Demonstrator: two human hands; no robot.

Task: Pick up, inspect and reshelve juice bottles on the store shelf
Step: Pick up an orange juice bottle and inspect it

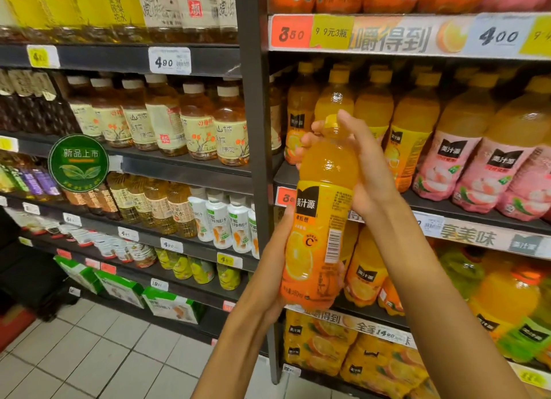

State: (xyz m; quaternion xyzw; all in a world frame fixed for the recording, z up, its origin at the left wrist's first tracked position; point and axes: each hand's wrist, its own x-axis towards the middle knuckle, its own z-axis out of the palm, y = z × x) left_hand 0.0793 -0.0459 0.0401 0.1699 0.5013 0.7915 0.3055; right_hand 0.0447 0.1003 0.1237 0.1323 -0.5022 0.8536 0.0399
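Both hands are on one orange juice bottle, held up in front of the shelves. Her or his left hand is low down, at the bottom half of the bottle, with the fingers curled round the back and the thumb lying up the left side of the label. Up top, the right hand is wrapped round the neck and shoulder of the bottle, fingers bent over the yellow cap. The bottle stands almost straight, tipped a little, with its black and yellow label and the barcode facing us.

Behind the right hand sits a row of orange juice bottles on the shelf. To the right of that hand are pink bottles in the same row. Under the hands, more orange bottles stand on a lower shelf. To the left of both hands, past the dark post, are brown tea bottles and a round green sign.
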